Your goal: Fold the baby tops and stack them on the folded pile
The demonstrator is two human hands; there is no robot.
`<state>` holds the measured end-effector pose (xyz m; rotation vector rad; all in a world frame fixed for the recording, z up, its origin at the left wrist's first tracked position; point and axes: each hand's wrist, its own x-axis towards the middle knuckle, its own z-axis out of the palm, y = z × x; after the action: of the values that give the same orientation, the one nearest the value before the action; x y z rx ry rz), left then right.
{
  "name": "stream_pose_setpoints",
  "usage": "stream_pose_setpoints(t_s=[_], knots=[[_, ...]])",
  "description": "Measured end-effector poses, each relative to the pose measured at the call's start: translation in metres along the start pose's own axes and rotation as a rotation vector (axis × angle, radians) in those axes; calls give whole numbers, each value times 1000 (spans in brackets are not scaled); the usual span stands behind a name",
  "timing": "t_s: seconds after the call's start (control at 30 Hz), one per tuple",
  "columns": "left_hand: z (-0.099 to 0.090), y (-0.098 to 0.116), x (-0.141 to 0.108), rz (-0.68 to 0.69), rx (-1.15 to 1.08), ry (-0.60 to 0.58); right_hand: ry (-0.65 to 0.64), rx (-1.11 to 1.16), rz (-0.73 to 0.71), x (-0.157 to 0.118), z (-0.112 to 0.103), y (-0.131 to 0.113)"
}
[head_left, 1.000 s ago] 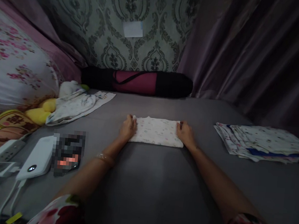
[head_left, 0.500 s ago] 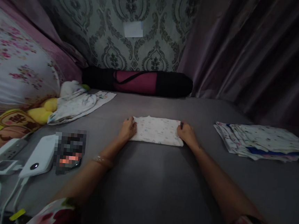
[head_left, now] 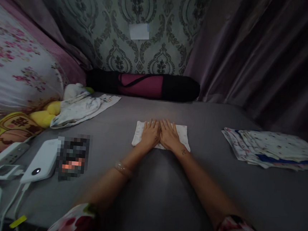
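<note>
A white cloth with a small faint print (head_left: 137, 136) lies folded into a rectangle on the grey sheet (head_left: 158, 187). Both palms rest flat on top of it, side by side at its middle. My left hand (head_left: 150, 134) has its fingers stretched out, pointing away from me. Beside it, my right hand (head_left: 169, 135) lies open too, its thumb side against the left one. The cloth's left and right ends show past the hands; its middle is hidden under them.
To the right sits a stack of folded printed cloths (head_left: 277, 148). A crumpled white cloth (head_left: 81, 111) lies at the left by yellow plush toys (head_left: 44, 116). Nearer are a white power bank (head_left: 40, 161), a power strip (head_left: 7, 160) and cables. A black-and-pink long bag (head_left: 143, 85) lies along the wall.
Both hands have let go of the cloth's side edges and moved inward to its middle, where they now lie flat. The cloth has stayed in about the same place.
</note>
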<state>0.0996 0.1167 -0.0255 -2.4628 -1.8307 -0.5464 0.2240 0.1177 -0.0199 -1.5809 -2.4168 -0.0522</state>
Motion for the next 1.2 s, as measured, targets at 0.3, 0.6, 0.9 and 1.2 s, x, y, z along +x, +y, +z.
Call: stream_pose_setpoints(t_s=[0.3, 0.6, 0.9, 1.2], knots=[[20, -9, -6, -34, 28, -99, -75, 12, 40, -3, 19, 4], [7, -9, -6, -44, -32, -46, -70, 45, 40, -3, 12, 1], [14, -17, -6, -27, -9, -130, -80, 60, 15, -5, 20, -6], [5, -11, -3, 35, 34, 50, 10, 29, 51, -5, 7, 1]])
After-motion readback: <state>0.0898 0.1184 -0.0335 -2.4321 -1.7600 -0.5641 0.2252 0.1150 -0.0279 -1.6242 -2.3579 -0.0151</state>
